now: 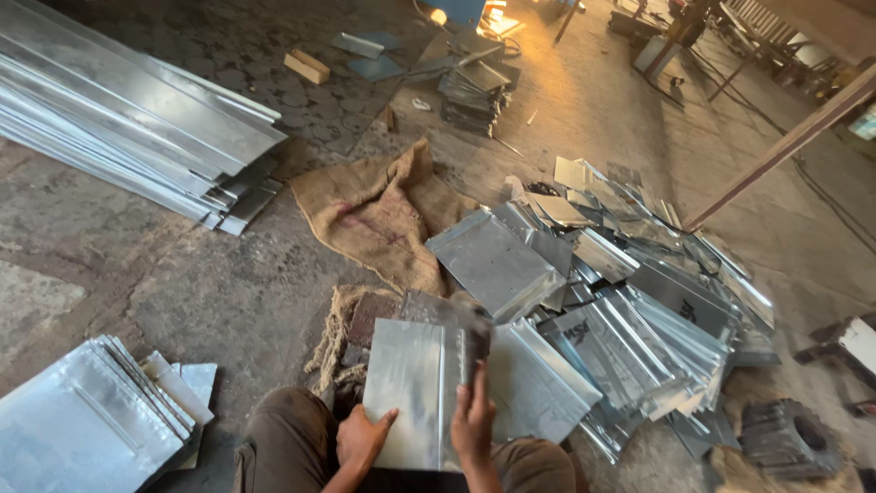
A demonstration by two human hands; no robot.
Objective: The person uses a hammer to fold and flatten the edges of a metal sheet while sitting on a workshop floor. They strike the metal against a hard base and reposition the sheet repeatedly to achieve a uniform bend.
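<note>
I am looking down at a concrete floor [164, 292], and the burlap sack [383, 219] spread at its middle is serving as my landmark. Up and to the left of the sack, a long stack of metal strips [128, 110] is lying across the floor. To the right of the sack, a big loose heap of folded metal sheets [630, 310] is spilling outward. Well below and left of the sack, a neat pile of flat sheets [82, 420] is sitting near the frame's corner. Far above the sack, a smaller stack of sheets [474, 91] is standing beside a wooden block [307, 66].

Just below the sack, I am holding a folded metal panel [415, 393] over my knees, its far edge reaching toward a brick [370, 315] on the sack's frayed end. My left hand [361, 440] is gripping the panel's near left corner, thumb closed on top. My right hand [473, 422] is lying along its right fold, fingers pressing flat on the metal.
</note>
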